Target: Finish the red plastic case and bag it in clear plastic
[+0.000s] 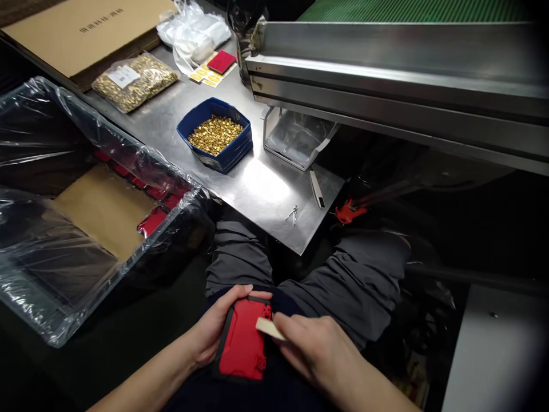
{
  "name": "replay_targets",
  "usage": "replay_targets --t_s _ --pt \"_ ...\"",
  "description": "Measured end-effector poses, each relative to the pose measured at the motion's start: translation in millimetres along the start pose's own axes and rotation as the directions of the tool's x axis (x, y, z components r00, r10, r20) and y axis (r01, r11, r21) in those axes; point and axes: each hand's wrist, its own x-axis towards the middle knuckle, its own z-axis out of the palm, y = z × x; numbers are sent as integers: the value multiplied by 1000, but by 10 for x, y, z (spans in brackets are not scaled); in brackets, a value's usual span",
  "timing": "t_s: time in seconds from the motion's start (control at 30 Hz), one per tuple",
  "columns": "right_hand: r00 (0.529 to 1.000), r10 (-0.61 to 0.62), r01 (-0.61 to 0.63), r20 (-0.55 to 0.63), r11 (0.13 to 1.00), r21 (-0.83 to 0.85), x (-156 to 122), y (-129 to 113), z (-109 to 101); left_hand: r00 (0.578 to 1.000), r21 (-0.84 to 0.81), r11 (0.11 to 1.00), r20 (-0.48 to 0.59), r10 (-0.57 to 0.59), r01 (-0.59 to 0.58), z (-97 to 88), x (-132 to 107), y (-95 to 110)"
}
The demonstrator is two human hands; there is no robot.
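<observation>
Above my lap, my left hand (221, 320) is wrapped round the left side of a red and black rectangular case (242, 343), with fingers showing past its upper end. The case lies flat side up and has small openwork parts along its right edge. My right hand (313, 343) pinches a flat cream-coloured stick (268, 328), whose blunt end lies over the right part of the case. Whether the stick touches the case I cannot tell. The fingertips of my right hand are partly hidden.
On the metal table (266, 223) stand a blue bin (234, 160) of small brass pieces and a clear tray (295, 140). A bag of brass parts (135, 80) lies behind. At left, a plastic-lined crate (141, 143) holds red pieces and cardboard. A conveyor (386, 80) overhangs the right.
</observation>
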Motion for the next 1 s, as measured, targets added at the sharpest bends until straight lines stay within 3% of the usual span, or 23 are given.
replay_targets --t_s 0.13,0.23,0.3,0.5,0.6,0.73,0.87,1.0 --pt "998 -55 55 8 998 10 -19 10 -9 1000 -6 1000 7 2 -2 1 0 2" --pt "1000 9 -8 -8 998 56 -32 3 -37 1000 -2 1000 -16 -7 7 4 -9 5" --pt "1000 -12 10 23 996 91 -33 -10 -41 1000 4 1000 -1 5 -5 5 -18 1" --pt "999 46 -46 -7 998 39 -27 -45 18 999 44 999 -32 0 1 -8 -25 -15" --pt "999 -32 31 14 997 68 -38 -66 35 999 79 996 17 30 -31 -16 -17 -14" --pt "998 63 -62 -5 993 103 -33 -85 12 999 73 996 -19 45 -44 -29 -10 -16" --pt "999 29 -31 21 990 137 -21 -93 9 999 59 997 -11 53 -52 -35 -21 -20" --pt "993 119 -119 3 985 125 -19 -87 20 997 62 998 -69 30 -26 -38 -33 -23"
